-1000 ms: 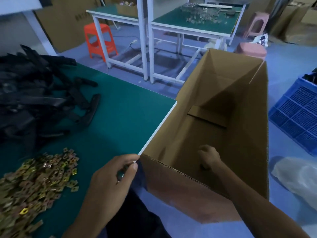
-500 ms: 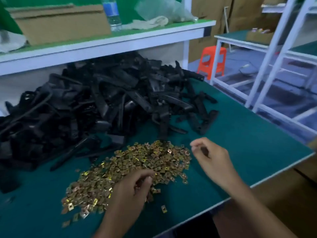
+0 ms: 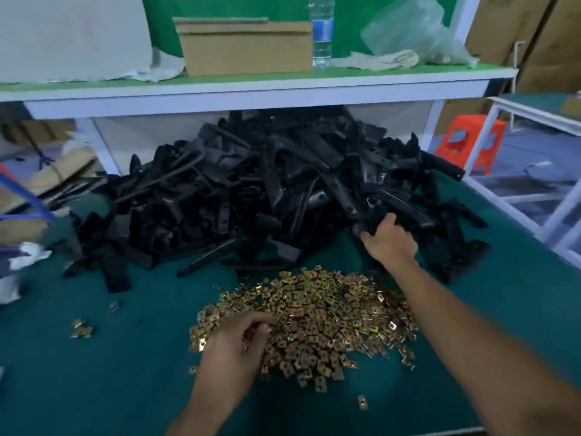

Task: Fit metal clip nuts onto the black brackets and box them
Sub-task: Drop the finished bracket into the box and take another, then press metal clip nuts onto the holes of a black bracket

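the brackets lie in a big black heap at 12 o'clock on the green table, pushed back under the shelf. the nuts sit in a brassy pile at 6 o'clock, just in front of the heap. the left hand is on the pile's 8 o'clock edge, fingers curled down with thumb and tips drawn together among the nuts; i cannot tell if one is caught between them. the right hand reaches past the pile to the heap's near edge at 1 o'clock, fingers wrapped round one bracket that lies among the others. a few stray nuts rest at 9 o'clock, one more at 5 o'clock. up on the shelf stand a box and a bottle, side by side. an orange stool is on the floor at 2 o'clock.
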`<state>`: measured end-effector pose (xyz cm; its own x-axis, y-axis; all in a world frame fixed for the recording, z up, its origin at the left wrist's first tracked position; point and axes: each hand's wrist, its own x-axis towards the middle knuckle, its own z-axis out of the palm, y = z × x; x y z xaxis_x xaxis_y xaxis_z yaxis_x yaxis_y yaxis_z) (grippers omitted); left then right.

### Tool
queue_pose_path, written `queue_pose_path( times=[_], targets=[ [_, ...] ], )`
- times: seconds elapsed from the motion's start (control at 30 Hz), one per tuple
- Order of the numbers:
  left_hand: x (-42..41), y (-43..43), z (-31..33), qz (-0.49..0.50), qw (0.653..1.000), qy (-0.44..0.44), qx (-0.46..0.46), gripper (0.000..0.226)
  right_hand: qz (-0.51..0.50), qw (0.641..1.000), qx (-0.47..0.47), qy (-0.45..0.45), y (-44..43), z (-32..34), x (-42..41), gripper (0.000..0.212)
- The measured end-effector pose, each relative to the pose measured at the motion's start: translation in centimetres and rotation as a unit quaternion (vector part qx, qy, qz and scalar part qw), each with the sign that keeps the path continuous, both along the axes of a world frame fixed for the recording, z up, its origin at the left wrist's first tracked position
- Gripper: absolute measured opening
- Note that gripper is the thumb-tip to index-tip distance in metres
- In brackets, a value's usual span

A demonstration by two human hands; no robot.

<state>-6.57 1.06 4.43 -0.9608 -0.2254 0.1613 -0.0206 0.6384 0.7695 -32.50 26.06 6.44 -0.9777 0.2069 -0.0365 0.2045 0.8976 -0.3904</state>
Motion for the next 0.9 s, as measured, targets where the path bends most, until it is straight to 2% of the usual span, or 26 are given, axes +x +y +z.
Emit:
queue_pose_path(
  times=[0.1, 0.23, 0.37, 0.6, 0.7, 0.77, 0.83, 0.9],
  targets=[
    [-0.1, -0.7, -0.6, 0.011, 1.000, 0.008, -0.006, 0.019, -0.028, 0.997, -0.065, 0.022, 0.5, 0.1, -0.6, 0.065],
    [-0.6, -1.7, -0.9, 0.019, 0.999, 0.020, -0.018, 0.018, -0.043, 0.980, -0.169, 0.094, 1.8, 0.3, 0.3, 0.044],
    [-1.8, -2.0, -0.9, 0.032, 0.999, 0.033, -0.029, 0.018, -0.018, 0.951, -0.284, 0.118, 2.5, 0.4, 3.1, 0.026],
    [-5.3, -1.9, -1.0, 0.004, 0.997, 0.007, -0.073, 0.020, 0.016, 0.841, -0.537, 0.064, 1.5, 1.0, 8.3, 0.030],
    [-7.2, -1.2, -0.6, -0.028, 0.994, 0.012, -0.106, 0.017, 0.030, 0.809, -0.586, 0.032, 0.3, 1.3, 10.6, 0.047],
    [-8.5, -0.8, -0.4, -0.041, 0.991, 0.018, -0.124, 0.015, 0.042, 0.818, -0.574, 0.012, -0.6, 1.1, 12.0, 0.062],
    [-9.9, -0.4, -0.3, -0.055, 0.988, 0.011, -0.147, 0.017, 0.068, 0.844, -0.533, -0.006, -1.4, 0.6, 13.5, 0.070],
    [-11.2, -0.1, -0.3, -0.074, 0.981, -0.013, -0.181, 0.022, 0.093, 0.849, -0.520, -0.022, -2.3, 0.1, 14.7, 0.075]
  ],
)
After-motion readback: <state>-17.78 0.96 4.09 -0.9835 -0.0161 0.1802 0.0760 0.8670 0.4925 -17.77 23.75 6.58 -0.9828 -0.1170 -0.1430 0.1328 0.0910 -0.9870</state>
